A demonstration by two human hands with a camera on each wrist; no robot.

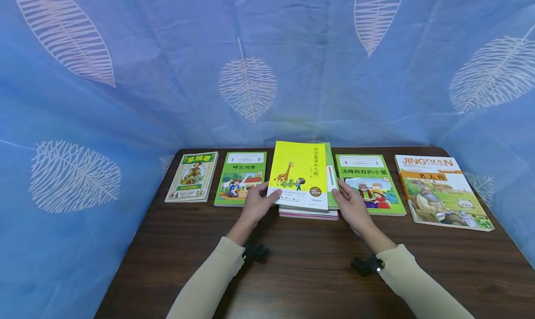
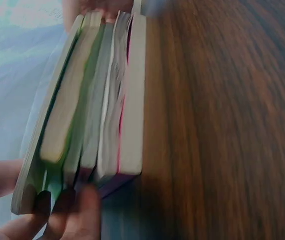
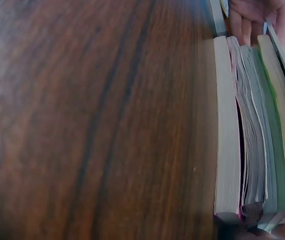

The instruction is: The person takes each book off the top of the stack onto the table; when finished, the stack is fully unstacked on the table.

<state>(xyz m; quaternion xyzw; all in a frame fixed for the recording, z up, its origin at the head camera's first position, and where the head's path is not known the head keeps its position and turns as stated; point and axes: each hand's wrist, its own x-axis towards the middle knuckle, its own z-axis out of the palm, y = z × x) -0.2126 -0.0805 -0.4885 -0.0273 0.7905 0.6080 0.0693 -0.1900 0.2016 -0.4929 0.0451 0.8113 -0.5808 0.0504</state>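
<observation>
A stack of books lies mid-table, topped by a yellow book (image 1: 298, 175) with a giraffe on its cover. Beneath it a green book (image 1: 330, 163) juts out to the right, and white and pink-edged books (image 1: 308, 213) show at the bottom. My left hand (image 1: 257, 203) holds the stack's left side, its thumb over the yellow cover's lower corner. On the opposite side my right hand (image 1: 353, 207) grips the stack, thumb at the green book's edge. In the left wrist view, the fingers (image 2: 87, 210) lie against the ends of several page blocks (image 2: 100, 100); the top book tilts away slightly.
Left of the stack lie a small cream-and-green book (image 1: 192, 177) and a green book with a farm scene (image 1: 238, 177). To its right are another green book (image 1: 374, 184) and a larger white-and-orange book (image 1: 443, 191). Blue leaf-print cloth (image 1: 292, 100) hangs around the dark wooden table (image 1: 301, 272).
</observation>
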